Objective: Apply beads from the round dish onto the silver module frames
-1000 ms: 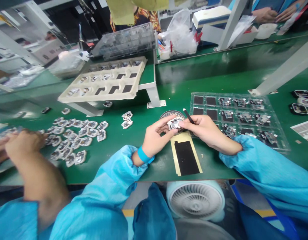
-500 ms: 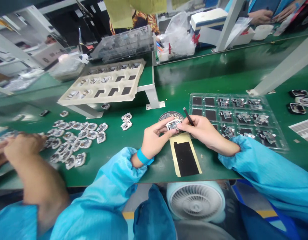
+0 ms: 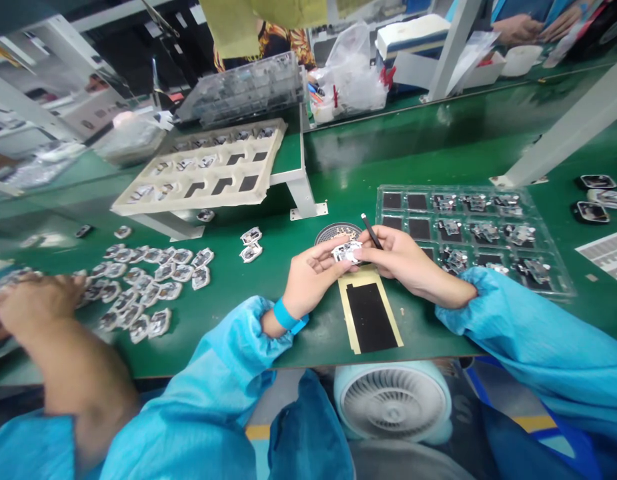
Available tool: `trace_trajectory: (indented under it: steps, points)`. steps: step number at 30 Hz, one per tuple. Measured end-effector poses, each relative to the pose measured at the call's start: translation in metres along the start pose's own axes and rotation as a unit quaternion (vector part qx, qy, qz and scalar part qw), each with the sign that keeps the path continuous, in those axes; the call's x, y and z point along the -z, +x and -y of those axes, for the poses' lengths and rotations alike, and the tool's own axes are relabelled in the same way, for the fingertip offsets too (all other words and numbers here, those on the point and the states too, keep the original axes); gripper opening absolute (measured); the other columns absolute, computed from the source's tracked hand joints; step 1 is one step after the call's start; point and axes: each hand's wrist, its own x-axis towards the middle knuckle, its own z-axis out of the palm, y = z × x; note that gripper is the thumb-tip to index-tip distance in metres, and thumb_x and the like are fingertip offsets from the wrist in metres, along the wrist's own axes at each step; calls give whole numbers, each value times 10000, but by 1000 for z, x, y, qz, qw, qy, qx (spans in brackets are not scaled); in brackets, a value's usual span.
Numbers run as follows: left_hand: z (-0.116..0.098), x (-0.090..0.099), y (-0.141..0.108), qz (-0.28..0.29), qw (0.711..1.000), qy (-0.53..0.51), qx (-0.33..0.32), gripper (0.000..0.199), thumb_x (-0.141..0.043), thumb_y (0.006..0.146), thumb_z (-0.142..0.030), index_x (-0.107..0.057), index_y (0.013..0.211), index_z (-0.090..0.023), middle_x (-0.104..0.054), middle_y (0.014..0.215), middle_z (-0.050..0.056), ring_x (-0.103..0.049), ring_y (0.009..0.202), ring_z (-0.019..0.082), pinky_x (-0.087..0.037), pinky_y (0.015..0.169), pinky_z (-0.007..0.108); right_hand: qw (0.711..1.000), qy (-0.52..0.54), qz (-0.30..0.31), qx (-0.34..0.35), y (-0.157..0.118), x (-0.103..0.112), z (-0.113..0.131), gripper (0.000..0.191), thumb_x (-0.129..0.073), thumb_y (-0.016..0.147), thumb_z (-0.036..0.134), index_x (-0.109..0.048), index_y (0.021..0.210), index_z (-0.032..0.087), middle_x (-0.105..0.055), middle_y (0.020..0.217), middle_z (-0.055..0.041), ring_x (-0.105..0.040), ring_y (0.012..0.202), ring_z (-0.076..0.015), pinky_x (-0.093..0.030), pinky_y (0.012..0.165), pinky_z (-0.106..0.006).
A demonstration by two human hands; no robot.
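- Landmark: the flat black rectangular sheet on pale-yellow backing (image 3: pixel 372 319), lying on the green tabletop (image 3: pixel 308 340).
- The small white-rimmed part with silvery details (image 3: pixel 344 251) is held up just beyond the sheet's far end.
- Left hand (image 3: pixel 309 279), left of that end: half curled, thumb and fingers pinching the part's near side.
- Right hand (image 3: pixel 401 260), right of that end: mostly closed around a slim black stick-like tool (image 3: pixel 372 235), thumb and forefinger at the part's right edge.
- Beyond the part, a round grey perforated dish (image 3: pixel 332 231) bears tiny pale pieces; right of the sheet stands a clear plastic compartment tray (image 3: pixel 547 250).
- Step in hand, as I judge it: close fingertip work on the part. The next move calls for a steady left pinch and light right-hand pressure.
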Motion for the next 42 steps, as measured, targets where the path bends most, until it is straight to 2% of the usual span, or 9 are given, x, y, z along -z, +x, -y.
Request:
trace_trajectory:
  steps: [6, 11, 15, 19, 26, 31, 34, 37, 42]
  points:
    - [1, -1, 0, 21, 999, -22, -12, 476, -830, 795, -234, -693, 1247, -178, -721, 1217, 129, -758, 871, 198, -625, 883, 346, 999, -6, 23, -42, -3, -2, 7, 386, -834, 692, 356, -632, 936, 136, -595, 653, 39, -496, 530, -21, -396, 523, -160]
    - [3, 0, 1, 26, 999, -31, -13, 466, -848, 774, -245, -708, 1214, -184, -711, 1238, 128, -756, 873, 214, -633, 877, 380, 998, 0, 41, -44, -2, 1, 6, 369, -836, 695, 379, -639, 902, 146, -580, 608, 44, -511, 548, -35, -415, 563, -171]
    - [5, 1, 1, 24, 999, -27, -10, 479, -849, 775, -256, -704, 1226, -183, -722, 1198, 124, -753, 880, 221, -629, 901, 401, 996, -59, 66, -32, -1, 6, 8, 342, -808, 729, 410, -684, 879, 129, -596, 623, 25, -471, 541, -22, -375, 550, -167]
    - [7, -1, -1, 22, 999, -36, -11, 447, -863, 753, -242, -727, 1175, -183, -688, 1262, 121, -751, 899, 221, -631, 895, 385, 992, -101, 70, -28, -1, 8, 10, 304, -791, 747, 392, -701, 869, 128, -623, 653, 19, -478, 552, -20, -378, 561, -165]
    - [3, 1, 0, 37, 999, -18, 11, 400, -768, 864, -333, -710, 1234, -193, -748, 1112, 113, -749, 866, 228, -610, 785, 338, 990, -118, 58, 46, 1, 10, 1, 230, -752, 779, 338, -722, 890, 139, -727, 852, -24, -651, 752, -78, -495, 717, -186]
    - [2, 2, -1, 49, 998, -50, 5, 327, -682, 932, -317, -723, 1244, -226, -705, 1248, 112, -736, 966, 248, -594, 787, 330, 985, -148, 32, 80, 0, 8, -1, 222, -760, 766, 319, -724, 893, 139, -726, 882, -23, -659, 771, -86, -520, 760, -200]
    - [4, 2, -2, 48, 997, -67, -5, 289, -681, 929, -291, -742, 1204, -224, -652, 1347, 112, -686, 1131, 289, -608, 863, 367, 981, -169, 24, 93, -2, 7, 1, 262, -772, 753, 337, -726, 902, 126, -713, 880, -25, -631, 776, -86, -504, 747, -197]
    - [4, 3, -2, 44, 997, -59, -20, 264, -673, 933, -278, -756, 1177, -217, -641, 1363, 111, -603, 1273, 313, -584, 962, 386, 970, -211, 17, 117, -4, 5, 2, 302, -768, 756, 375, -717, 878, 103, -657, 783, -13, -545, 698, -63, -436, 645, -175]
    - [2, 3, -2, 32, 999, -22, -29, 250, -668, 941, -286, -764, 1166, -233, -681, 1304, 91, -631, 1234, 277, -540, 1040, 383, 953, -264, -11, 151, -8, 3, 3, 336, -717, 800, 420, -692, 826, 86, -552, 683, 3, -405, 611, -35, -335, 561, -173]
